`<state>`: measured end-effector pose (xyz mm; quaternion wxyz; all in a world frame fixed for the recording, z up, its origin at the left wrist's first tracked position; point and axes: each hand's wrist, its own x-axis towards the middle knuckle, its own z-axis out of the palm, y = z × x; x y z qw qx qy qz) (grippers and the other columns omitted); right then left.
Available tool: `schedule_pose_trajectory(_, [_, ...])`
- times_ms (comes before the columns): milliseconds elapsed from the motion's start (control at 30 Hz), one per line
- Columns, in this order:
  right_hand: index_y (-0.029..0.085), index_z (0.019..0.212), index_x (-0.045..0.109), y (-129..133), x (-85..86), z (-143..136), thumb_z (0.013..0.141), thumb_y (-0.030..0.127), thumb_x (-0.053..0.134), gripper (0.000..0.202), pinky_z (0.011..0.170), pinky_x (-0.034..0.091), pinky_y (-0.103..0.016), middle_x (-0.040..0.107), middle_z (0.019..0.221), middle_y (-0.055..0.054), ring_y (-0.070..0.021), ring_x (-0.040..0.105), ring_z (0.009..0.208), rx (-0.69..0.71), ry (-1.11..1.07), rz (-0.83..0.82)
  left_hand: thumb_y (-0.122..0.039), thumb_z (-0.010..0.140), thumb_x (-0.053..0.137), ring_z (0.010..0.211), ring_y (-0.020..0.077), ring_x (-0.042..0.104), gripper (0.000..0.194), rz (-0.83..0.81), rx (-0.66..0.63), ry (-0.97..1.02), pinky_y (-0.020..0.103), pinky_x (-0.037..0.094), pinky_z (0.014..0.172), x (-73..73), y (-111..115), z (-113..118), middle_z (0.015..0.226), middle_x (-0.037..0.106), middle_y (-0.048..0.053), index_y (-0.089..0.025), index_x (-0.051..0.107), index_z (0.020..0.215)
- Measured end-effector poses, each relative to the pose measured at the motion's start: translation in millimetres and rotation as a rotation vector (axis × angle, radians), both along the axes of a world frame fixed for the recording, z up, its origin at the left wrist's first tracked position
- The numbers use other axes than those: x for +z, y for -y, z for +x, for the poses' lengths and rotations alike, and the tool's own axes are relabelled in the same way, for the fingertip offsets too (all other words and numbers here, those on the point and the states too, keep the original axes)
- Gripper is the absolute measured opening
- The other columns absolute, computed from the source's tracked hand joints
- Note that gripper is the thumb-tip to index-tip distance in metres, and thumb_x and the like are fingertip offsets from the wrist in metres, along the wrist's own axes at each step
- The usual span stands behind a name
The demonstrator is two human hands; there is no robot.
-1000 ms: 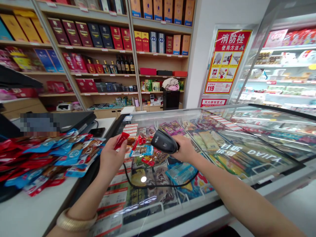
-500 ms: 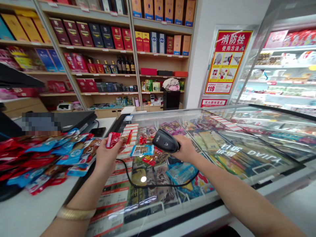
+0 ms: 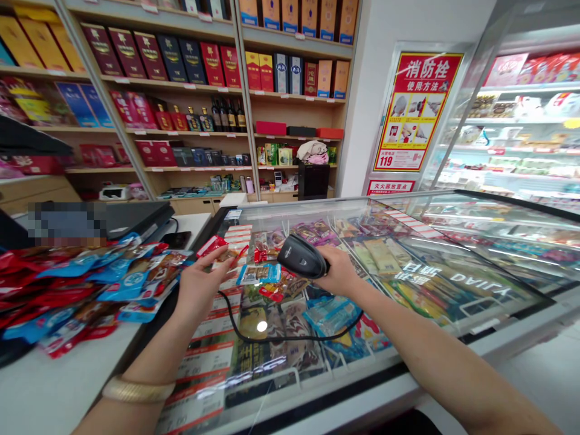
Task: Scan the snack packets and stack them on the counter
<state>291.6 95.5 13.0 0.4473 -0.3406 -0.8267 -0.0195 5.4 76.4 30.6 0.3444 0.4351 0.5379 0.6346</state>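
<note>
My right hand (image 3: 338, 272) is wrapped round the handle of a black barcode scanner (image 3: 299, 256), whose head points left over the glass lid. The scanner's black cable (image 3: 290, 341) loops across the glass below it. My left hand (image 3: 199, 284) has thumb and fingers on a small red snack packet (image 3: 212, 245) near the left edge of the freezer; the fingers partly cover it. Between the hands, a blue snack packet (image 3: 259, 273) and several red ones lie on the glass. A gold bracelet (image 3: 138, 389) circles my left wrist.
A glass-topped chest freezer (image 3: 489, 329) fills the middle and right. On the white counter (image 3: 67, 386) at left lies a heap of red and blue snack packets (image 3: 90, 284), with a dark phone (image 3: 176, 240) behind it. Shelves (image 3: 181, 90) of boxes and bottles stand at the back.
The left fingers have spread and shifted over the red packet, which now sits tilted and less upright. The scanner has barely moved. The whole view has shifted slightly.
</note>
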Motion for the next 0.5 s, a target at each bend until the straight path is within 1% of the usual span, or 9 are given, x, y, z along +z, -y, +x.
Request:
schedule_pose_trajectory(67, [0.019, 0.095, 0.065, -0.3, -0.6, 0.2, 0.074, 0.038, 0.068, 0.029, 0.073, 0.05, -0.033, 0.071, 0.086, -0.009, -0.024, 0.066, 0.081, -0.005, 0.007, -0.008, -0.034, 0.056, 0.083, 0.081, 0.0216, 0.069, 0.068, 0.031, 0.016, -0.101, 0.038, 0.06, 0.079, 0.2, 1.1, 0.9, 0.092, 0.071, 0.008, -0.013, 0.067, 0.119])
schedule_pose_trajectory(133, [0.019, 0.096, 0.065, -0.5, -1.1, 0.3, 0.073, 0.036, 0.067, 0.028, 0.074, 0.051, -0.033, 0.071, 0.087, -0.009, -0.0238, 0.066, 0.081, -0.007, 0.015, -0.019, -0.033, 0.057, 0.083, 0.082, 0.0208, 0.07, 0.07, 0.08, 0.045, -0.224, 0.037, 0.059, 0.081, 0.8, 1.4, 1.3, 0.097, 0.069, 0.008, -0.016, 0.065, 0.123])
schedule_pose_trajectory(233, [0.019, 0.097, 0.065, 0.5, -0.1, -0.4, 0.073, 0.033, 0.065, 0.028, 0.075, 0.051, -0.033, 0.072, 0.089, -0.009, -0.0234, 0.066, 0.081, 0.018, 0.013, -0.025, -0.029, 0.062, 0.079, 0.077, 0.0167, 0.069, 0.06, 0.155, 0.108, -0.427, 0.033, 0.06, 0.081, 1.2, 1.4, 1.2, 0.106, 0.063, 0.007, -0.02, 0.067, 0.12])
schedule_pose_trajectory(333, [0.018, 0.098, 0.065, 3.0, 2.9, -2.2, 0.074, 0.033, 0.063, 0.028, 0.073, 0.051, -0.031, 0.072, 0.09, -0.009, -0.0229, 0.067, 0.081, 0.08, -0.01, -0.03, -0.025, 0.066, 0.075, 0.074, 0.0141, 0.068, 0.052, 0.244, 0.138, -0.595, 0.031, 0.06, 0.079, 0.4, 2.3, 2.4, 0.108, 0.058, 0.006, -0.022, 0.068, 0.118])
schedule_pose_trajectory(400, [0.018, 0.098, 0.065, 4.9, 4.8, -3.5, 0.074, 0.033, 0.064, 0.028, 0.072, 0.05, -0.03, 0.072, 0.089, -0.009, -0.0229, 0.067, 0.081, 0.101, -0.001, -0.051, -0.026, 0.069, 0.074, 0.079, 0.015, 0.068, 0.052, 0.297, 0.123, -0.644, 0.031, 0.061, 0.079, -0.5, 3.4, 4.2, 0.111, 0.056, 0.007, -0.022, 0.067, 0.119])
schedule_pose_trajectory(500, [0.019, 0.092, 0.065, 7.7, 6.3, -5.2, 0.071, 0.031, 0.066, 0.024, 0.069, 0.05, -0.03, 0.071, 0.083, -0.007, -0.0225, 0.067, 0.078, 0.083, 0.051, -0.101, -0.032, 0.07, 0.073, 0.084, 0.0165, 0.067, 0.054, 0.345, 0.08, -0.646, 0.031, 0.062, 0.078, -1.8, 4.9, 7.2, 0.12, 0.053, 0.009, -0.022, 0.065, 0.122])
